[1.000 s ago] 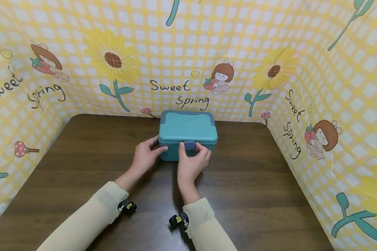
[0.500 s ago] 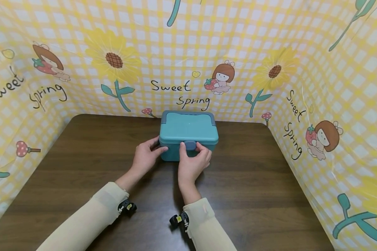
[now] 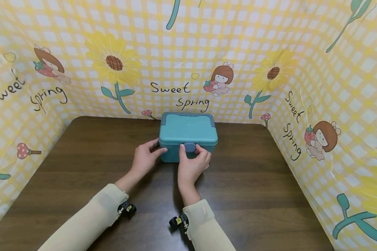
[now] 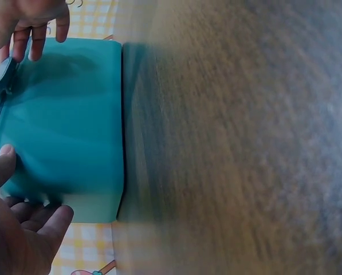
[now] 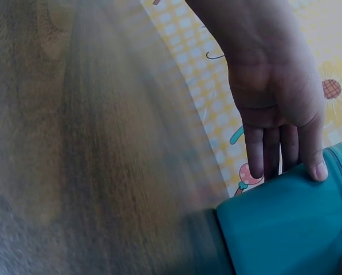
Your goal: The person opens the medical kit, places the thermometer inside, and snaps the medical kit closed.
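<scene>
A teal lunch box (image 3: 188,129) with a closed lid stands at the far middle of the table, a blue-grey latch (image 3: 189,147) on its front. My left hand (image 3: 144,158) grips the box's left front corner, thumb on the front wall and fingers along the side. At the latch, my right hand (image 3: 191,169) has its thumb on the left edge and its forefinger on the right edge, pinching it. The left wrist view shows the front wall (image 4: 67,126) between both hands, with the latch (image 4: 6,74) partly behind the right hand's fingers. The box's inside is hidden.
The box stands on a dark brown wooden table (image 3: 254,181). Yellow checked cloth (image 3: 176,52) printed with flowers and figures rises behind it and along both sides. Small black cameras (image 3: 179,221) are strapped at both sleeve cuffs.
</scene>
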Action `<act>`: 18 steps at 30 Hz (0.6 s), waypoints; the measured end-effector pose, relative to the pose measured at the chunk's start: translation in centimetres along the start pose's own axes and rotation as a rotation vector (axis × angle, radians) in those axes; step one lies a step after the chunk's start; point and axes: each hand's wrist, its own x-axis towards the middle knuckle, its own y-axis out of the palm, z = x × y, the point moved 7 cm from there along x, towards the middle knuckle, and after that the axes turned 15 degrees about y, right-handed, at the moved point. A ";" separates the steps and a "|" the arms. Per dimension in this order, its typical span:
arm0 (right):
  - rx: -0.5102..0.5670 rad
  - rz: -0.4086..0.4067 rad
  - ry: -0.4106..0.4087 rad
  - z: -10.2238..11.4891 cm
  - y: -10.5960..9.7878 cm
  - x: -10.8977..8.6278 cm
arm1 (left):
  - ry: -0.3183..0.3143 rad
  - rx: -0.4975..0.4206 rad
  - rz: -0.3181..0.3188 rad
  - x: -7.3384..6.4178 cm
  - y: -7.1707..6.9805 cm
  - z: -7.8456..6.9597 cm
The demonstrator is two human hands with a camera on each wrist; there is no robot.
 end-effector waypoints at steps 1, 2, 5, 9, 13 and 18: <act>-0.004 0.002 0.005 -0.1 0.0 0.0 | -0.002 -0.001 -0.001 0.0 0.0 0.0; -0.009 0.002 0.010 -0.3 0.0 0.0 | -0.004 -0.002 -0.002 0.0 0.0 0.1; -0.025 -0.001 0.022 -0.6 0.0 0.1 | -0.012 -0.006 -0.006 0.0 0.1 0.2; -0.038 -0.008 0.026 -0.8 0.0 0.2 | -0.014 -0.002 -0.005 0.0 0.1 0.2; -0.036 -0.011 0.011 -0.8 0.0 0.2 | -0.003 0.005 -0.002 0.0 0.0 0.1; -0.039 -0.009 0.009 -0.9 0.0 0.2 | 0.001 0.002 -0.003 0.1 0.0 0.0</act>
